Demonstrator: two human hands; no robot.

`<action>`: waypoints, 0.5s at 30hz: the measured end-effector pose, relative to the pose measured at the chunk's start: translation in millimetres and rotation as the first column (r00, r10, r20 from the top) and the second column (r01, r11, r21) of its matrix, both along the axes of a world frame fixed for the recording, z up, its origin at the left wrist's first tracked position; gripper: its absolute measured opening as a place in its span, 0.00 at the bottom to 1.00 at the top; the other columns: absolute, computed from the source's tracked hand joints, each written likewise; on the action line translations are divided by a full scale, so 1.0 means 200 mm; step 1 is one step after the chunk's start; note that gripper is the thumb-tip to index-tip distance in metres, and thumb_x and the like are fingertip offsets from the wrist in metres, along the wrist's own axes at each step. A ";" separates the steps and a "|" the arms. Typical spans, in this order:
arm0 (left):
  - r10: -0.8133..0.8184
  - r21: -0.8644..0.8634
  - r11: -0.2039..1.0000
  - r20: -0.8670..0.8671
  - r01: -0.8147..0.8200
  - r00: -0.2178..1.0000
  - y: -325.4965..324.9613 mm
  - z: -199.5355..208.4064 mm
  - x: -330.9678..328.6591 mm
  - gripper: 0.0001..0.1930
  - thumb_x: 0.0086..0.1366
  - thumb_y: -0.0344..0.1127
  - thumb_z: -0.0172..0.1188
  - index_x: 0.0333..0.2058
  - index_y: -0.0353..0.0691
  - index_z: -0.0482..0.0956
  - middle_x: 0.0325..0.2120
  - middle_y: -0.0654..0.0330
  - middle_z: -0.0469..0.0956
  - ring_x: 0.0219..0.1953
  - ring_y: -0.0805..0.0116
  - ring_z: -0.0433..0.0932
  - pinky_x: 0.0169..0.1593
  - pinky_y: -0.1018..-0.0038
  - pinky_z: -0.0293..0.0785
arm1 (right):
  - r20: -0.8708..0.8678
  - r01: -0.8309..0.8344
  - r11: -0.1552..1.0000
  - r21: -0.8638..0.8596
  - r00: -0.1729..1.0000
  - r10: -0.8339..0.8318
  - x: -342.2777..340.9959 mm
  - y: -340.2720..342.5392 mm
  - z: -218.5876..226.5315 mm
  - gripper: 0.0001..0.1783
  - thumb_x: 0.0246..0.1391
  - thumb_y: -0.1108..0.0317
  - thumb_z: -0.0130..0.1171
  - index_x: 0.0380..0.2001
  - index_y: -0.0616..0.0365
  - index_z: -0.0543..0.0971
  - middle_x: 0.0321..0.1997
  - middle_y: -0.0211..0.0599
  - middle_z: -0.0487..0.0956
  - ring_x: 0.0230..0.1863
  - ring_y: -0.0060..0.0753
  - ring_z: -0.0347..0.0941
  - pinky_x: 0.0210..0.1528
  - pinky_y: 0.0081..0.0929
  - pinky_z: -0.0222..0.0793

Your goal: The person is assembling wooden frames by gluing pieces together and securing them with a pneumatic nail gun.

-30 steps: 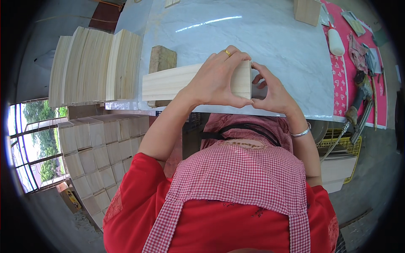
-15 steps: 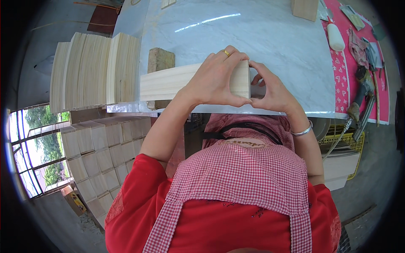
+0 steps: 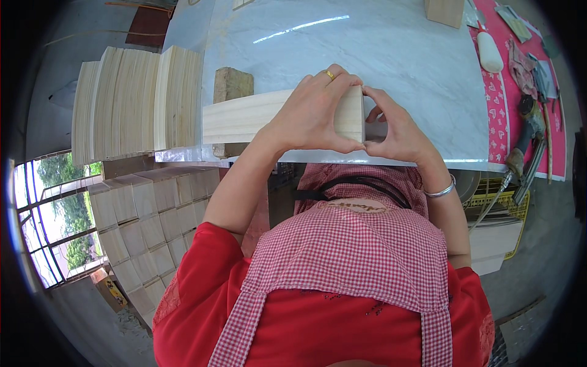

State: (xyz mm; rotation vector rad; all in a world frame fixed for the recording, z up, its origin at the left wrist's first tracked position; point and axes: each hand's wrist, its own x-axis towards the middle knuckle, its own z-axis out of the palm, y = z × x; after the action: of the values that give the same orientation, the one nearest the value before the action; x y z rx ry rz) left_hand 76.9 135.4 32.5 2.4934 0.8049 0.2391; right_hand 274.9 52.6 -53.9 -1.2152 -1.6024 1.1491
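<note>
1. Two hands are at work in my feed: the left hand (image 3: pixel 312 116) grasps the long wooden piece (image 3: pixel 238 119), fingers over its far edge, thumb at the near one; the right hand (image 3: pixel 394 131) curls at the piece's right end, gripping it between forefinger and thumb.
2. That piece lies near the table's front edge, crossing over a rough wooden block (image 3: pixel 233 82); the left hand hides part of it from me.
3. Just beyond its left end I see upright stacks of thin boards (image 3: pixel 125 104), which close off that side.
4. To the right, well apart from the hands, I make out a white bottle (image 3: pixel 489 52), a crumpled cloth (image 3: pixel 521 67), a tool with a hose (image 3: pixel 529 125) and a thin rod (image 3: pixel 546 134).
5. Near the top edge stands a smooth pale block (image 3: pixel 445 11).
6. The table (image 3: pixel 397 61) is bluish-grey, marbled and glossy, with a streak of reflected light; a pink patterned sheet (image 3: pixel 496 116) borders its right side.
7. Below, I see rows of wooden blocks (image 3: pixel 143 226) by a barred window (image 3: pixel 58 220), a yellow basket (image 3: pixel 523 211) at right, and grey floor (image 3: pixel 544 287).
</note>
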 end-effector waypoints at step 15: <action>0.009 0.028 1.000 -0.022 -0.009 1.000 -0.01 -0.02 0.02 0.46 0.33 0.51 0.75 0.54 0.39 0.70 0.47 0.53 0.71 0.46 0.50 0.73 0.52 0.60 0.67 | 0.002 0.014 1.000 -0.023 1.000 -0.014 -0.01 0.00 0.01 0.53 0.29 0.67 0.73 0.65 0.58 0.63 0.58 0.42 0.72 0.38 0.40 0.74 0.45 0.33 0.75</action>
State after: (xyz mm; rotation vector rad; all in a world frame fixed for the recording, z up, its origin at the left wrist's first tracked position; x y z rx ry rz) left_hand 81.0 133.7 28.4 2.5231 0.8275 0.2272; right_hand 272.6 51.6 -52.3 -1.2406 -1.5836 1.1605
